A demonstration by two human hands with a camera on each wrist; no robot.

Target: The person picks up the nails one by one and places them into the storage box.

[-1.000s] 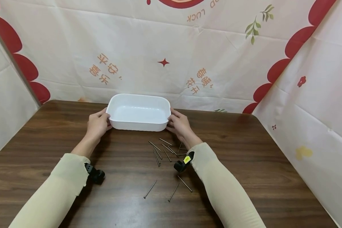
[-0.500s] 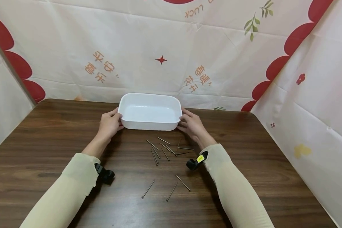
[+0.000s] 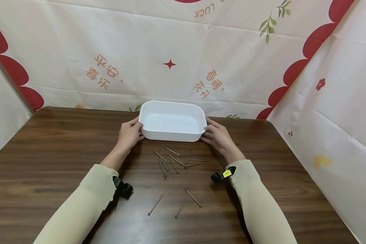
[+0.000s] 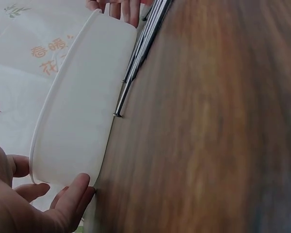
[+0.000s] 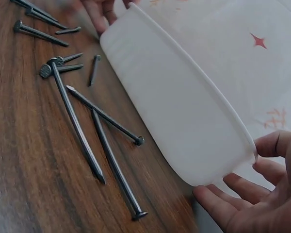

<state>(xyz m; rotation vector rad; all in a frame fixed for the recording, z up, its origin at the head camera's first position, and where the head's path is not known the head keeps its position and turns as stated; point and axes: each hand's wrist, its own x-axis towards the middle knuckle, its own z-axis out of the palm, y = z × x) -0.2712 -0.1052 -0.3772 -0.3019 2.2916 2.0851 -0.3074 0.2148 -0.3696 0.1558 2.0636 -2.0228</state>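
From where I stood, the change was plain: the white rectangular tray (image 3: 172, 136) had travelled sideways along the rear of the wooden table (image 3: 64, 162), toward its right back corner. A second earlier it had stood mostly to the left of the loose cluster of nails (image 3: 174, 166); now it was straight behind them, its long front wall facing them.

Both hands had gone with it. The left hand (image 3: 128, 135) grasped the tray's left end and the right hand (image 3: 218, 135) its right end, digits spread between the rim and the base in each wrist view. Neither had let go. Whether the base rested on the wood or skimmed just above it, I couldn't tell.

The nails had not been disturbed. The cluster lay crisscrossed just in front of the tray, and three separate nails (image 3: 155, 204) lay nearer the person, well apart from the tray. Every nail I could see was on the tabletop.

To my eye, then, the work in hand was still the placing of the tray: it had come into line with the cluster, near the back edge and the printed cloth (image 3: 140, 67) behind it, but remained held.
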